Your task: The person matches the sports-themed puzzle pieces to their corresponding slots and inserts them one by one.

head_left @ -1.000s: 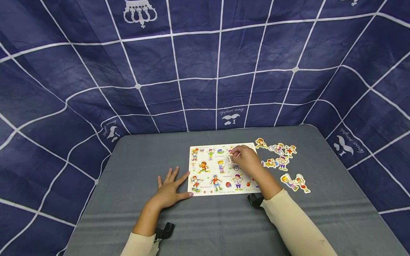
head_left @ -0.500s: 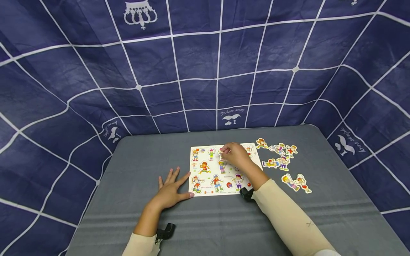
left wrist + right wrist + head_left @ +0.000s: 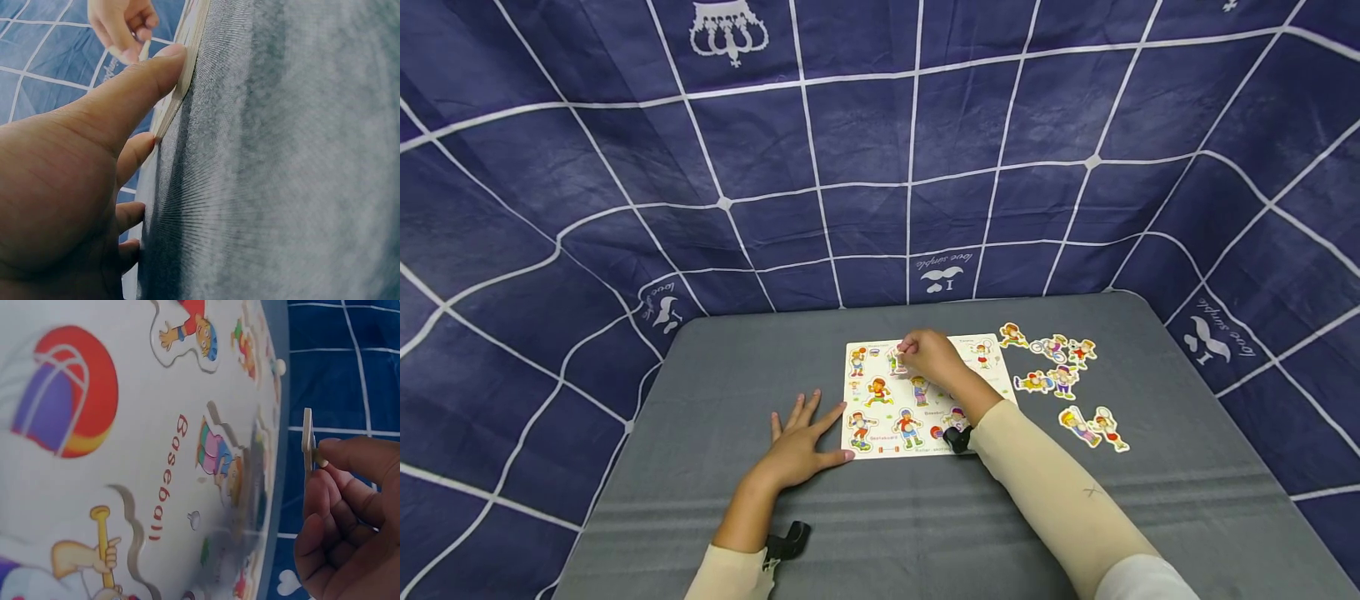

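Observation:
My right hand (image 3: 936, 358) is over the upper left part of a white puzzle board (image 3: 883, 423) printed with children playing sports. Between thumb and fingertips it pinches the small knob of a thin wooden puzzle piece (image 3: 307, 434), seen edge-on and raised off the board in the right wrist view. The picture on that piece is hidden. Spread flat, my left hand (image 3: 797, 450) lies on the grey cloth, with its thumb (image 3: 169, 65) and index fingertip at the board's left edge. Figure-shaped recesses show in the board, one beside the word Baseball.
Several loose puzzle pieces lie right of the board, among them a cyclist (image 3: 1051, 348), a runner (image 3: 1013, 335) and a pair nearer the front, including a racket player (image 3: 1105, 429). A blue curtain (image 3: 865, 225) with white lines surrounds the grey table (image 3: 737, 358).
My right hand has moved left across the upper part of the board, carrying the puzzle piece, from the right half to the upper left. The left hand has stayed in place.

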### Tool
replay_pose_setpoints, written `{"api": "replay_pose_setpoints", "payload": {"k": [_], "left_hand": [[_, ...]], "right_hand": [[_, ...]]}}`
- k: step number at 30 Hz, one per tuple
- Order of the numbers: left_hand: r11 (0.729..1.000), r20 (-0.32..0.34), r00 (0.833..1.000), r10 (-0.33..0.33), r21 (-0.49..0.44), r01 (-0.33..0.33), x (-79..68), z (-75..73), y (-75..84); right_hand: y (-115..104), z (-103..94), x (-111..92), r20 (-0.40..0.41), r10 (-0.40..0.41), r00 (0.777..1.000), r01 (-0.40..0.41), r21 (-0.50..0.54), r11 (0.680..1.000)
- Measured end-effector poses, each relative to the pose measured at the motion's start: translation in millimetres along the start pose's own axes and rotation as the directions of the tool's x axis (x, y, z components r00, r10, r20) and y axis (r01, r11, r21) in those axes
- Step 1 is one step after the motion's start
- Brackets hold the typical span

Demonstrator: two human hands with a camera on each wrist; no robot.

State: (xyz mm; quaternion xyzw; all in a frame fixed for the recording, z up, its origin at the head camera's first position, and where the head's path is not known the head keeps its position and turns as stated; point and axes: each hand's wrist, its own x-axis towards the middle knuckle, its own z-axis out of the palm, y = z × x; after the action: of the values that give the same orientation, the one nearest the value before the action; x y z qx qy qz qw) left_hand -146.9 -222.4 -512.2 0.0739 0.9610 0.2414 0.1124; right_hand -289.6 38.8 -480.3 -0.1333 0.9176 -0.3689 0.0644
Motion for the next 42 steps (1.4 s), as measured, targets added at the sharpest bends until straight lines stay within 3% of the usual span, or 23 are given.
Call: {"api": "replay_pose_setpoints", "payload": {"k": [10,23,42], "left_hand": [[1.0,0.003,1.0,0.0,-0.006,0.0,-0.7,-1.1,0.0],[1.0,0.007,1.0,-0.007,-0.006,0.007,-1.7,-1.8,1.0],[1.0,-0.002,1.0,0.002,0.012,-0.002,1.0,0.6,-2.2]], "right_hand": [[0.5,10.2,12.6,0.042,0.051,0.998,-0.052,0.034,0.998],[-0.9,19.5,20.1,0.054,0.033,0.998,-0.027,-0.103,0.994],[2.2,21.2,20.3,0.076,0.037,0.996,-0.027,-0.129,0.991]]}}
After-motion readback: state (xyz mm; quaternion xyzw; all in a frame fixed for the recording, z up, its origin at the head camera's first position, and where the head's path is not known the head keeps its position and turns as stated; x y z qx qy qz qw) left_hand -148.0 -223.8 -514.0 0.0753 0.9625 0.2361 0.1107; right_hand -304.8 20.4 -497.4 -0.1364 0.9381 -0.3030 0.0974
